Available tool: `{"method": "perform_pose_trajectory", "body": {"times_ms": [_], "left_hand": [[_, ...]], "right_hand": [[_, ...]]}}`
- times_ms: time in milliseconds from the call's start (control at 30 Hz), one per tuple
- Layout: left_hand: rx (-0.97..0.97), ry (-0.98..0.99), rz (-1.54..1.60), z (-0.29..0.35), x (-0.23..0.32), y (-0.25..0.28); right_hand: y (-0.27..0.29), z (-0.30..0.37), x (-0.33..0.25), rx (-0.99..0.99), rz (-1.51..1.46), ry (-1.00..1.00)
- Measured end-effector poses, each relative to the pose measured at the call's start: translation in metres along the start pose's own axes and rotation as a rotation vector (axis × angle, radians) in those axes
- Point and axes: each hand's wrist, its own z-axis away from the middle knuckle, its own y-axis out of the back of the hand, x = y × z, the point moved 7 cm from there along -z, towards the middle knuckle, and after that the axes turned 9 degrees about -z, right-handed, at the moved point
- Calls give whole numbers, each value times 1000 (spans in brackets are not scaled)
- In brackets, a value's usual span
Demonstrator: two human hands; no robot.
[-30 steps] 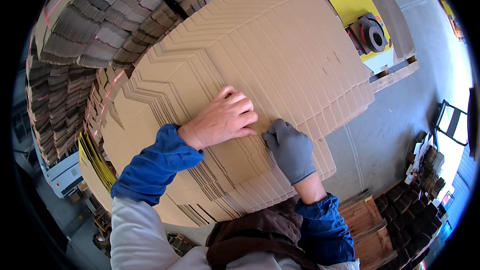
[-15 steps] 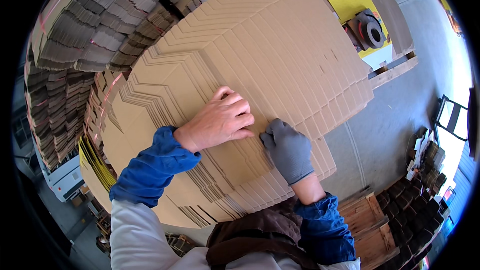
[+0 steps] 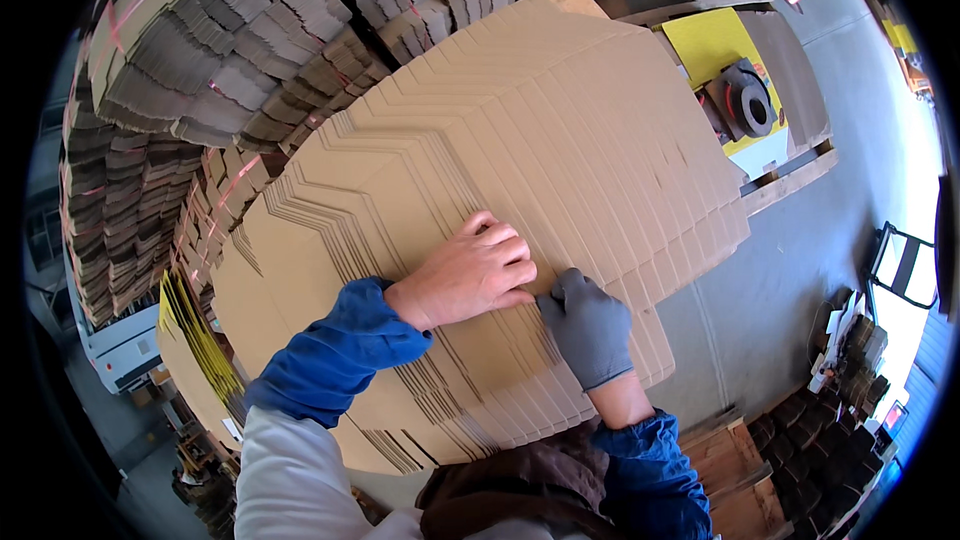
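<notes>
Fanned flat cardboard sheets spread in front of me, their creased edges overlapping in steps. My bare left hand lies on the middle of the fan, fingers curled down at the sheet edges and thumb pointing right. Just right of it, my right hand wears a grey glove and is closed against the sheets, near their right side. The fingertips of both hands are partly hidden, so how many sheets they grip cannot be seen. A small gap separates the hands.
Tall strapped stacks of folded cardboard stand at the far left. A roll of dark tape sits on a yellow sheet at the far right. Yellow-edged boards lie left. A wooden pallet and dark bundles are at lower right.
Both hands have shifted slightly right over the fan, and more stepped sheet edges show beyond my left hand. The whole view has also moved a little, with the surroundings sitting lower.
</notes>
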Motion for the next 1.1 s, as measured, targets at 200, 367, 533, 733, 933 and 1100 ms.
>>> {"method": "perform_pose_trajectory", "body": {"times_ms": [200, 367, 533, 733, 933, 1100], "left_hand": [[16, 10, 57, 2, -1, 0], [9, 10, 62, 6, -3, -1], [-2, 16, 78, 18, -5, -5], [6, 29, 107, 18, -6, 0], [143, 268, -80, 11, -112, 52], [-67, 297, -101, 1, -165, 58]], "right_hand": [[0, -1, 0, -23, 6, -28], [-3, -1, 3, -67, 19, -33], [0, -1, 1, -81, 4, -53], [2, 2, 2, -63, 5, -61], [17, 31, 1, 57, -65, -12], [8, 52, -1, 73, -99, -37]]}}
